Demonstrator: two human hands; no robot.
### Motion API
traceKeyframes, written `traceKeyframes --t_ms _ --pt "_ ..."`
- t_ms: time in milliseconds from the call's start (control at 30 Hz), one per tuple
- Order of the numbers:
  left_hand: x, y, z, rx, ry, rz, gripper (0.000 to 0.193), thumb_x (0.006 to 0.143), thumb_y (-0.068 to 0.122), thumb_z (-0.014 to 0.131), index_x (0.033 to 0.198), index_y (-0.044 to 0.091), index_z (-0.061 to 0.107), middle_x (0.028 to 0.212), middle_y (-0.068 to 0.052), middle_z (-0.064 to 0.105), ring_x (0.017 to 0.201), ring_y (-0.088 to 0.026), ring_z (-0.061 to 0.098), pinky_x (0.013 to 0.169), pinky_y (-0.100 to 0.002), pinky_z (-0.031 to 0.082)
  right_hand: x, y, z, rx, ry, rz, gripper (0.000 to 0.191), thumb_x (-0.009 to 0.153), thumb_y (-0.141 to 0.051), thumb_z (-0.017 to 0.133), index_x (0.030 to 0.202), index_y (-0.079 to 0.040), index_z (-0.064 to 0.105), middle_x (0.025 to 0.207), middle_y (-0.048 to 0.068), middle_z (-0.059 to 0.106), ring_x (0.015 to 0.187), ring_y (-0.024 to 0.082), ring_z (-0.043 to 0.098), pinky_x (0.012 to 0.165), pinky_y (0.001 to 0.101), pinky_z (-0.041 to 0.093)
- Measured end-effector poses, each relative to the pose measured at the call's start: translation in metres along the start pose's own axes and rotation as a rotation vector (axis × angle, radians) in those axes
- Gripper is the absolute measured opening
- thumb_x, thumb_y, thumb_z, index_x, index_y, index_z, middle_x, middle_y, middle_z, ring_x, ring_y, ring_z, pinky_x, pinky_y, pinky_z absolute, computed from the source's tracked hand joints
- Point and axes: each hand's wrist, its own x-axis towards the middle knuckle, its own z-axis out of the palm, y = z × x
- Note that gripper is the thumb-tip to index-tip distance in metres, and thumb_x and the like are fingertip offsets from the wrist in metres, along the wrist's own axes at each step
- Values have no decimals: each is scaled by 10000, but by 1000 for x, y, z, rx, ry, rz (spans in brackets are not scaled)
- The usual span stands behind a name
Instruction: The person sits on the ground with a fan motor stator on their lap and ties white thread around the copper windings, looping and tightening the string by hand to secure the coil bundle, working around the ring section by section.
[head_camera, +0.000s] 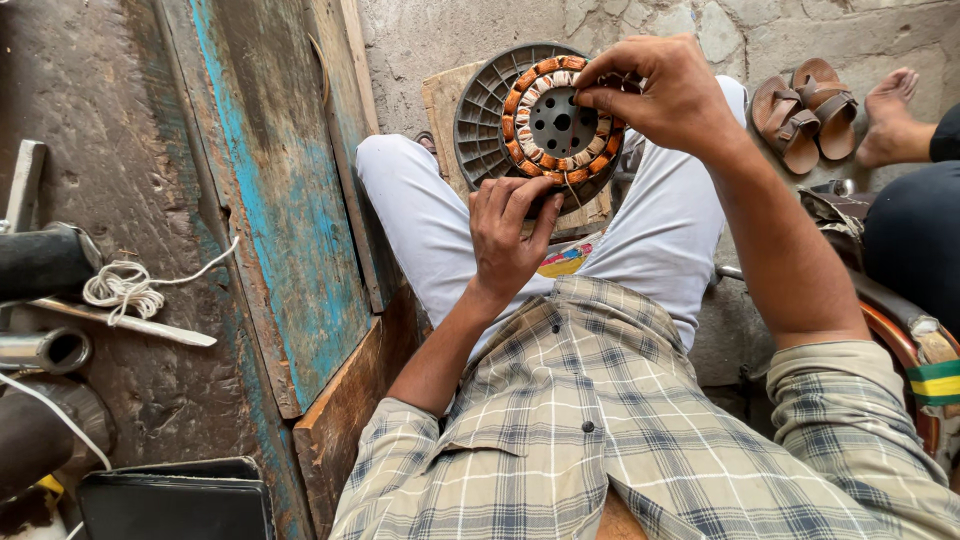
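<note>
A round fan-motor stator (556, 122) with a ring of copper-orange coils sits inside a dark grey finned housing (484, 112), propped on a wooden block (444, 98) between my knees. My left hand (508, 235) grips the lower edge of the housing, fingers curled onto it. My right hand (658, 92) is at the upper right of the coil ring, thumb and fingers pinched on the windings there. I cannot tell whether a wire is between those fingers.
A blue-painted wooden board (270, 200) leans at the left beside a worn bench with coiled white string (124, 288) and metal pipes (42, 350). Brown sandals (805, 108) and another person's bare foot (890, 115) lie at the right on the stone floor.
</note>
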Motion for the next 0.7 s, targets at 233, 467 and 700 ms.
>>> traceKeyframes --t_ms 233,467,700 --pt "-2 -3 3 9 8 10 270 938 174 799 1167 129 664 1008 1 640 957 -180 584 841 -364 407 -5 3 4 -8 9 14 164 965 -77 827 1121 -56 781 1021 100 747 895 169 743 763 278 610" --pt "-5 -5 7 6 17 9 274 943 183 796 1173 131 657 1012 3 642 968 -178 582 858 -364 410 -14 2 8 -63 81 -15 164 978 -80 843 1129 -58 787 1021 105 739 865 160 708 755 282 589" --pt "-4 -4 6 14 17 9 271 935 169 804 1157 128 656 1008 -1 645 965 -184 582 863 -371 408 -8 4 16 -164 111 -113 96 974 -55 844 1055 -60 791 962 63 751 890 189 658 768 327 554"
